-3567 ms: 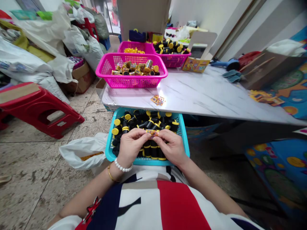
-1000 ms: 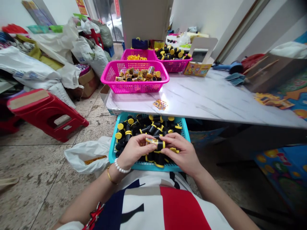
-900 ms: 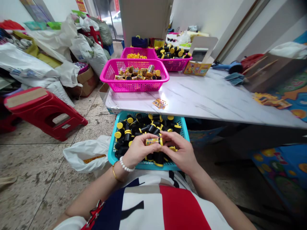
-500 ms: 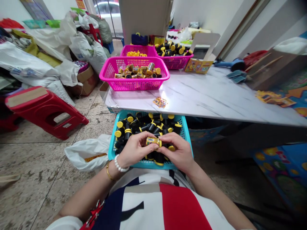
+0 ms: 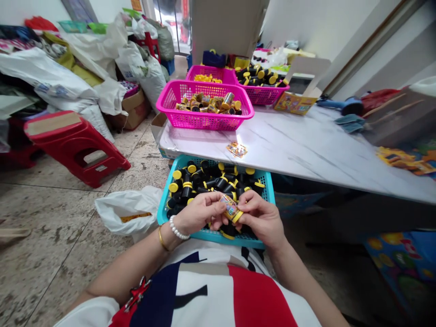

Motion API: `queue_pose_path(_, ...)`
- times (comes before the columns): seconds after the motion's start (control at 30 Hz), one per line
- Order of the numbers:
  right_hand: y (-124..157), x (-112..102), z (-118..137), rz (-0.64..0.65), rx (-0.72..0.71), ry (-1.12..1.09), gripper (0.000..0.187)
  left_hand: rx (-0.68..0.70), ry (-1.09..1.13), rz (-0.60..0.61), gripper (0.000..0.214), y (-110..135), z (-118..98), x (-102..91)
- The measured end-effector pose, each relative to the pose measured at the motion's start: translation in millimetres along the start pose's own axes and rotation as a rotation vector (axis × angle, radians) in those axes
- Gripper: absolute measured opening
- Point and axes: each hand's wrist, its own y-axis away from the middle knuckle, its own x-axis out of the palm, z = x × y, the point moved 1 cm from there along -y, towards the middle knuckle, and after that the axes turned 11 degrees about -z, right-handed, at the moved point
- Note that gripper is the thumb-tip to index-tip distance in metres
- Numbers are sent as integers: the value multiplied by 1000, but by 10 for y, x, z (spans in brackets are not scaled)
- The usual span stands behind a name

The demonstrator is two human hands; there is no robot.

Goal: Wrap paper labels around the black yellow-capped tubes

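Observation:
Between both hands, over the turquoise basket [image 5: 164, 203], is a small canister [image 5: 231, 208] with a printed orange label and a yellow cap. My left hand [image 5: 200, 212] is closed on its left end, thumb on top. My right hand [image 5: 262, 218] pinches the capped end with thumb and fingers. Beneath them the basket is filled with black canisters [image 5: 186, 190] with yellow caps and no labels. A few printed labels [image 5: 237, 149] lie on the table edge just beyond the basket.
On the marbled table [image 5: 289, 136] stands a pink basket [image 5: 204, 121] of labelled canisters. Behind it, another pink basket [image 5: 264, 94] holds black canisters. A red stool [image 5: 76, 145] lies tipped on the floor at left, near a white bag [image 5: 127, 209]. Sacks [image 5: 61, 75] are piled farther back.
The canister has been turned, so its label now faces up and it tilts down to the right. Both hands have shifted slightly right in the view, which has itself swung a little left.

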Motion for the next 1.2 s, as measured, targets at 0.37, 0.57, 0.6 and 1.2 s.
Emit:
queue_pose_path(0.37,-1,14,50,21,-137,148,19,-82,151,46,48,-33,57,38)
queue_pose_path(0.57,-3,8,98,67,-134,243,19,-105,180,36,45,-17,43,55)
queue_pose_path(0.6,1,7,103,56,-149,224,17,-110,195,57,45,-13,39,62)
queue_pose_path(1.2,54,-6,87,6,-378,545,24,-164,141,-29,51,-41,33,113)
